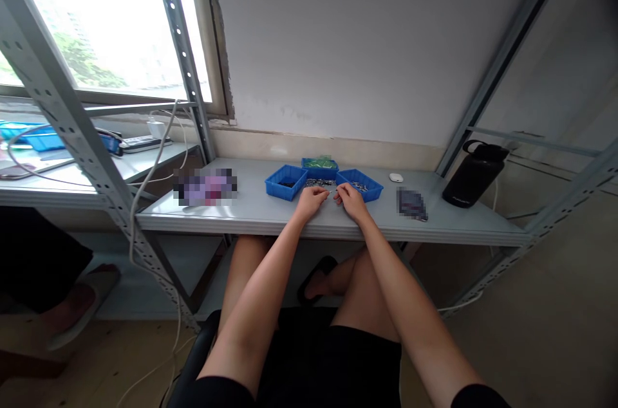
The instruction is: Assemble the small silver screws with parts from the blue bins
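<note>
My left hand [311,198] and my right hand [351,198] rest close together on the grey shelf table [251,212], fingers curled in a pinch. Between them lies a small pile of metal parts [320,183], too small to name. What the fingers hold cannot be made out. Just beyond the hands stand three blue trays: a left tray [286,181] with dark bits, a back tray [319,166] with green pieces, and a right tray [360,184] with small metal pieces.
A black bottle [472,174] stands at the right end of the table, and a small white object [396,177] lies near the right tray. Metal rack posts [72,118] flank the table. Another person's foot [80,305] shows at the lower left.
</note>
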Demonstrator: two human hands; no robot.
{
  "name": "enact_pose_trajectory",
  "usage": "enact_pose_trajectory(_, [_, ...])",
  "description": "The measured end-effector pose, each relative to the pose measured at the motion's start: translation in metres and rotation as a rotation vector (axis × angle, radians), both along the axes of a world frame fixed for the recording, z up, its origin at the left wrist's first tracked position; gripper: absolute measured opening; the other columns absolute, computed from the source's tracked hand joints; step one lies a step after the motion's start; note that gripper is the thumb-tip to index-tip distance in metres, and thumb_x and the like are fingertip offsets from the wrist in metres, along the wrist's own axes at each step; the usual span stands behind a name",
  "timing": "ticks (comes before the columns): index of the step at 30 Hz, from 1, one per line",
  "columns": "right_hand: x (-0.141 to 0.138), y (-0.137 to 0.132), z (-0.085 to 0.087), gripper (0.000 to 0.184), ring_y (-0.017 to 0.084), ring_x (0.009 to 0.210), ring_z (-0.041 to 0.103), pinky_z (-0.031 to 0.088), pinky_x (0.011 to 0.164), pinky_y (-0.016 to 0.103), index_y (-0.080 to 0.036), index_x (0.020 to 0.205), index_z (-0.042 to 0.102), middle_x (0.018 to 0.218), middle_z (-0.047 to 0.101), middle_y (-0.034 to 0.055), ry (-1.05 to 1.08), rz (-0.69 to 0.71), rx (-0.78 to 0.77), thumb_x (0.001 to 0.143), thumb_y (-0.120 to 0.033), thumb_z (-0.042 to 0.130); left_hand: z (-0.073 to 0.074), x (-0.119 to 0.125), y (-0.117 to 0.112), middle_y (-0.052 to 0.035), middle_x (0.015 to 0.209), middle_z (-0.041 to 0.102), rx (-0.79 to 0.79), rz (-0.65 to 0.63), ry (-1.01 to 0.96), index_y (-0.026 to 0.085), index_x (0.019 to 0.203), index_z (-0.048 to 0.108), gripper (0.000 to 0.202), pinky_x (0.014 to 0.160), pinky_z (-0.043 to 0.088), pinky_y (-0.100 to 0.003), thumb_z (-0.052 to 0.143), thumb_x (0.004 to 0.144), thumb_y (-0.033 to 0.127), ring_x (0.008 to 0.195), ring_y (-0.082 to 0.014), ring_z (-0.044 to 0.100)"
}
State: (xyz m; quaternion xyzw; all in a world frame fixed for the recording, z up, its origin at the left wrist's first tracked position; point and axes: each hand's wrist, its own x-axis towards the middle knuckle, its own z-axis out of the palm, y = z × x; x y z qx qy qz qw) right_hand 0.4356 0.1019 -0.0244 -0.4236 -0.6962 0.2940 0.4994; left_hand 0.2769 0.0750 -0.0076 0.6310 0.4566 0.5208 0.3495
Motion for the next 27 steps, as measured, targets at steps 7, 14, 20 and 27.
enact_pose_trajectory(7, [0.0006, 0.0034, -0.0027, 0.023, 0.017, 0.061, 0.06, 0.047, 0.067, 0.032, -0.022, 0.083, 0.053, 0.074, 0.065, 0.0017, -0.013, -0.045, -0.022, 0.085, -0.043, 0.042, -0.0034, 0.0016, 0.0027, -0.0044, 0.063, 0.062, 0.02, -0.001, 0.087, 0.011, 0.075, 0.071, 0.021, 0.064, 0.039, -0.028, 0.062, 0.072, 0.03, 0.062, -0.0155, 0.05])
enact_pose_trajectory(14, [0.0004, 0.0004, -0.0001, 0.024, 0.016, 0.061, 0.06, 0.046, 0.065, 0.029, -0.021, 0.08, 0.052, 0.074, 0.065, 0.0013, -0.007, -0.06, -0.033, 0.084, -0.043, 0.042, -0.0057, 0.0031, 0.0063, -0.0051, 0.067, 0.063, 0.004, 0.005, 0.169, 0.01, 0.076, 0.069, 0.02, 0.064, 0.041, -0.027, 0.06, 0.074, 0.028, 0.066, -0.0164, 0.054])
enact_pose_trajectory(20, [0.0006, -0.0005, 0.001, 0.023, 0.015, 0.062, 0.06, 0.046, 0.068, 0.029, -0.021, 0.079, 0.053, 0.073, 0.066, 0.0012, -0.026, -0.066, -0.035, 0.084, -0.041, 0.043, -0.006, 0.0014, 0.0066, -0.0034, 0.066, 0.061, 0.024, 0.03, 0.102, 0.012, 0.074, 0.065, 0.017, 0.062, 0.039, -0.025, 0.058, 0.077, 0.028, 0.063, -0.0136, 0.051])
enact_pose_trajectory(27, [-0.0004, -0.0048, 0.0025, 0.025, 0.015, 0.065, 0.059, 0.045, 0.07, 0.029, -0.02, 0.075, 0.056, 0.074, 0.066, 0.0022, -0.115, 0.008, -0.022, 0.084, -0.039, 0.043, -0.0023, 0.0027, 0.0041, -0.0009, 0.063, 0.058, -0.043, 0.06, -0.109, 0.013, 0.077, 0.06, 0.012, 0.058, 0.041, -0.024, 0.055, 0.08, 0.024, 0.058, -0.0118, 0.051])
